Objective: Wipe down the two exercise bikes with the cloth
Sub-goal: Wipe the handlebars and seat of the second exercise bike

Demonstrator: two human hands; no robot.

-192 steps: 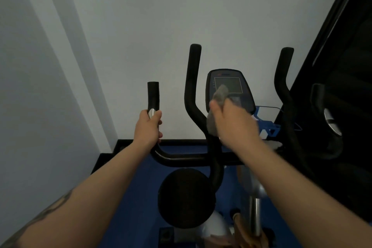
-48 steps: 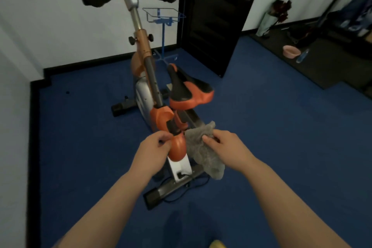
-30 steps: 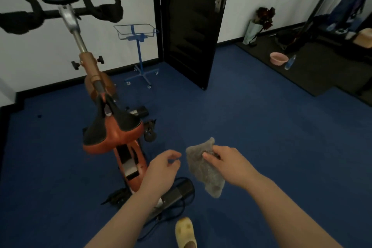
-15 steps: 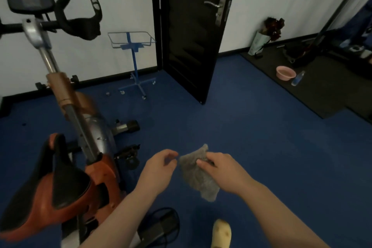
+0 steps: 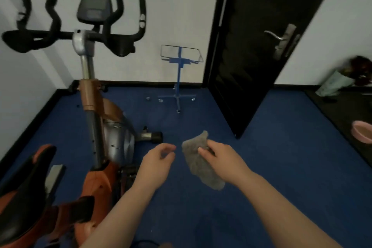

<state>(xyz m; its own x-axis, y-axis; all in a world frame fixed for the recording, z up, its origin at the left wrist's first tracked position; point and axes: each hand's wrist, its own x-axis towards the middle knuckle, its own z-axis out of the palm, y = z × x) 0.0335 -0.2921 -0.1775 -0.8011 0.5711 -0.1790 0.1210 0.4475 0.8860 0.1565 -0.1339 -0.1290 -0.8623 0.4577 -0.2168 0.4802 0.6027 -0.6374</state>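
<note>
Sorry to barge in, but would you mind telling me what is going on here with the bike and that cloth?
A person stands beside an orange exercise bike on blue carpet, looking down at both hands. The right hand pinches a grey cloth, which hangs from its grip above the floor. The left hand hovers close to the cloth's edge with loosely curled fingers, holding nothing. Neither hand nor the cloth touches the bike right now. A blue wire stand sits by the dark door.

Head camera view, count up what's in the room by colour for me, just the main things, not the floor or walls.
Orange: 1, exercise bike
Grey: 1, cloth, held in the right hand
Blue: 1, wheeled stand
Black: 1, door
Pink: 1, basin
Total: 5
</note>
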